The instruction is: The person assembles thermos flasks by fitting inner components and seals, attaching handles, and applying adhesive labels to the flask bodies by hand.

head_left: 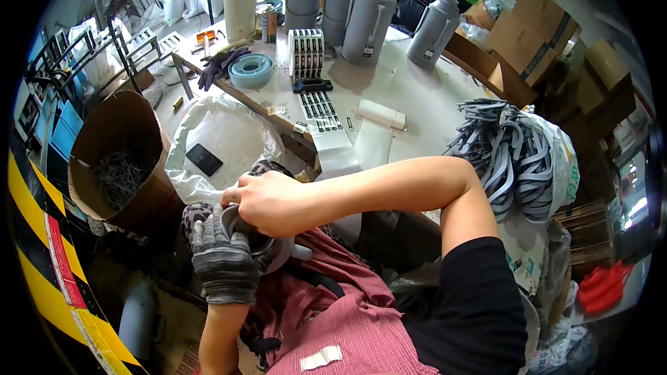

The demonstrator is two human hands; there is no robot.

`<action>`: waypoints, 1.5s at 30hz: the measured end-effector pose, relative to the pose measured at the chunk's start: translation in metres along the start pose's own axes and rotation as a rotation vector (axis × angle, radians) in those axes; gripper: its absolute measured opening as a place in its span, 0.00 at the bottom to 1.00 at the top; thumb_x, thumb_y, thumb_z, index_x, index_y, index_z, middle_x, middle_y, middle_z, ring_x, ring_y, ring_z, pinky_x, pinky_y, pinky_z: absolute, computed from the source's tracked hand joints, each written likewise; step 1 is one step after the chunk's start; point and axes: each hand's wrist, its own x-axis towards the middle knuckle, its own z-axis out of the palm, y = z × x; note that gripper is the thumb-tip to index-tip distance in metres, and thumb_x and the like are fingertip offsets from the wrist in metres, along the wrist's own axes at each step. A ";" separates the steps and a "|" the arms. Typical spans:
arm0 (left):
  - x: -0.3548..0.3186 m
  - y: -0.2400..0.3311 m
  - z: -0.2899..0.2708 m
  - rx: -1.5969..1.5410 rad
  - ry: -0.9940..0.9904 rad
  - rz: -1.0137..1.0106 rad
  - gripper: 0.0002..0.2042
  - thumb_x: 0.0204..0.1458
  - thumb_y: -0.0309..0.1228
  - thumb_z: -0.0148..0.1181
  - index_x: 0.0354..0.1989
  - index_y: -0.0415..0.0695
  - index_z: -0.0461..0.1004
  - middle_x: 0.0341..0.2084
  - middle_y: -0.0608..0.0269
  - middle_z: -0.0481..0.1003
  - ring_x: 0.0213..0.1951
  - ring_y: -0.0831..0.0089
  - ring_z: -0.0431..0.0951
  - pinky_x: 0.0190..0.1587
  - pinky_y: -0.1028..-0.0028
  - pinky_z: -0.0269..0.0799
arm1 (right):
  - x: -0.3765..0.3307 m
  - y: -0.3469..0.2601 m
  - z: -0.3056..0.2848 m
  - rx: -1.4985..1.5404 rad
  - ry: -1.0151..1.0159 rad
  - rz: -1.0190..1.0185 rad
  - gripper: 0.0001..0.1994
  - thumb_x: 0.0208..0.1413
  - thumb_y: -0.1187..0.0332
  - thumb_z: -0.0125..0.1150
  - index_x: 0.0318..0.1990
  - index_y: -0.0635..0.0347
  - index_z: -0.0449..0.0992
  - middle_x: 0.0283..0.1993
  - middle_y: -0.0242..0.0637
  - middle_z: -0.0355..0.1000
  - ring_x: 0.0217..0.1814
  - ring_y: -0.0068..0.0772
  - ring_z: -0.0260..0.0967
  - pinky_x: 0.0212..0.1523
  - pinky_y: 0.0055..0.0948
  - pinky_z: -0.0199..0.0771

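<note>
Head view looks down on our two hands at work over the lap, with a grey container (280,257) between them, below the near edge of the bench (424,121). Our left hand (224,267), in a striped knit glove, curls its fingers over the container's left side, near the round rim. Our bare right hand (267,198) reaches across from the right, knuckles up and fingers bent down at the opening; its fingertips are hidden, so we cannot tell whether they pinch something or only press.

The step in hand looks like fitting or adjusting something at that rim. To do it well, we would let the gloved hand do the bracing and set the container firmly against the lap, so it cannot roll when the bare fingers push. We would work around the edge in small, even presses rather than forcing one spot, and lift the right hand now and then, since it covers much of the opening. Gloved fingertips lie close to the bare ones, so a slip could catch them; a grip a little lower on the wall seems safer.

Just beyond, a phone (204,160) lies on the white plastic liner (246,125). We would hold our elbow clear of the label strip (321,111) on the bench.
</note>
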 end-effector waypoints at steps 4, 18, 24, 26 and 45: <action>-0.001 0.003 0.003 -0.035 -0.021 -0.058 0.35 0.44 0.54 0.68 0.53 0.38 0.74 0.55 0.47 0.72 0.57 0.50 0.72 0.63 0.49 0.62 | -0.004 0.000 0.001 -0.088 -0.050 0.005 0.11 0.47 0.70 0.65 0.37 0.65 0.83 0.64 0.37 0.68 0.60 0.45 0.69 0.48 0.40 0.81; -0.014 -0.008 0.011 0.035 -0.035 -0.003 0.38 0.37 0.60 0.68 0.52 0.44 0.77 0.56 0.45 0.72 0.57 0.44 0.71 0.63 0.48 0.63 | -0.020 0.020 0.019 0.480 0.023 -0.194 0.10 0.50 0.59 0.70 0.36 0.53 0.88 0.73 0.52 0.58 0.73 0.60 0.51 0.71 0.46 0.55; -0.006 -0.002 0.006 -0.044 0.037 0.033 0.32 0.39 0.54 0.71 0.49 0.44 0.77 0.48 0.51 0.76 0.46 0.49 0.77 0.50 0.53 0.72 | -0.021 0.012 0.027 0.467 0.123 -0.101 0.09 0.49 0.65 0.67 0.31 0.61 0.86 0.70 0.50 0.61 0.70 0.57 0.56 0.70 0.45 0.59; -0.001 0.001 0.002 -0.052 0.028 0.025 0.31 0.39 0.53 0.71 0.48 0.45 0.77 0.46 0.52 0.76 0.44 0.50 0.77 0.48 0.54 0.73 | -0.020 0.010 0.025 0.328 0.160 -0.084 0.08 0.47 0.68 0.65 0.30 0.64 0.85 0.70 0.46 0.63 0.68 0.55 0.60 0.67 0.44 0.64; 0.007 -0.042 0.003 -0.641 0.088 0.220 0.21 0.41 0.41 0.75 0.41 0.42 0.78 0.51 0.50 0.77 0.51 0.52 0.79 0.54 0.60 0.73 | -0.030 -0.012 0.039 0.512 0.368 0.048 0.10 0.49 0.62 0.70 0.36 0.56 0.87 0.68 0.61 0.62 0.71 0.60 0.57 0.71 0.44 0.55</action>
